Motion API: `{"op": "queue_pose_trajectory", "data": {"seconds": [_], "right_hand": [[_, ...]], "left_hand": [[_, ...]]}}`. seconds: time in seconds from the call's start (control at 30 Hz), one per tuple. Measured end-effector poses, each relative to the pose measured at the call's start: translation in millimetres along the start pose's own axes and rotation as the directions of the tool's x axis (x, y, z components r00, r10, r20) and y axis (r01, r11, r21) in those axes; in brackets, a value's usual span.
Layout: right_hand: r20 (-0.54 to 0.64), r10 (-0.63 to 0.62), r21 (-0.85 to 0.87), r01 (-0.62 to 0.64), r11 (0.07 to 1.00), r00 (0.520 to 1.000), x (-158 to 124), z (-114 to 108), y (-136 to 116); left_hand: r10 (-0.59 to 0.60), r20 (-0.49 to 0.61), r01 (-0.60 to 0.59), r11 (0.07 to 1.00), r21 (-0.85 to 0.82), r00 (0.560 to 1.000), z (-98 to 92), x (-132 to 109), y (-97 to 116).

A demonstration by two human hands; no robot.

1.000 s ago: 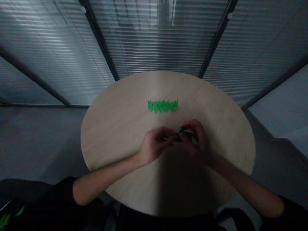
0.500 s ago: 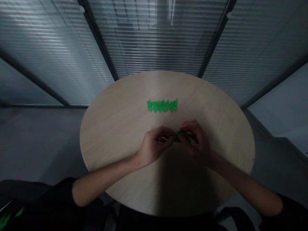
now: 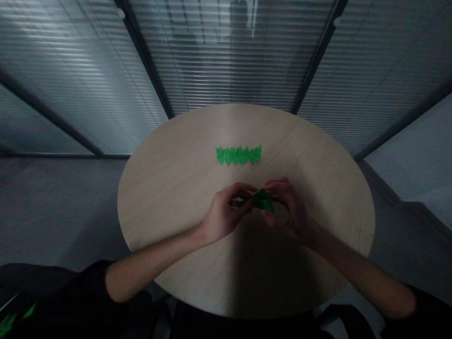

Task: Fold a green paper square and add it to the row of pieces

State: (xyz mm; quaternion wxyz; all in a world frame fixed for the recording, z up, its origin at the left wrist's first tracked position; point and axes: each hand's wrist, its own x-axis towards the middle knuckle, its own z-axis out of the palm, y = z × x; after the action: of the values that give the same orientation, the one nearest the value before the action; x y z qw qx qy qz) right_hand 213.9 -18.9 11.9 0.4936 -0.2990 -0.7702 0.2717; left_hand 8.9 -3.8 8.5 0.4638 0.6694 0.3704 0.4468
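Your left hand [image 3: 222,214] and right hand [image 3: 290,208] pinch the green paper [image 3: 263,202], near the green row [image 3: 239,155]. Bare table [image 3: 169,188] flanks that row.

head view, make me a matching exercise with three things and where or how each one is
1. row of green folded pieces
2. single green paper
3. round table

a. pinched between the left hand and the right hand
b. pale wood, beneath both hands
c. lying untouched, beyond the hands

Pairs: 1-c, 2-a, 3-b
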Motion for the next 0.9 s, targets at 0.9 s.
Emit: {"op": "queue_pose_trajectory", "data": {"seconds": [0.9], "right_hand": [[-0.055, 0.211, -0.033, -0.213, 0.977, 0.976, 5.4, 1.5, 5.7]], "left_hand": [[0.116, 0.025, -0.118, 0.987, 0.11, 0.993, -1.9, -2.8, 4.1]]}}
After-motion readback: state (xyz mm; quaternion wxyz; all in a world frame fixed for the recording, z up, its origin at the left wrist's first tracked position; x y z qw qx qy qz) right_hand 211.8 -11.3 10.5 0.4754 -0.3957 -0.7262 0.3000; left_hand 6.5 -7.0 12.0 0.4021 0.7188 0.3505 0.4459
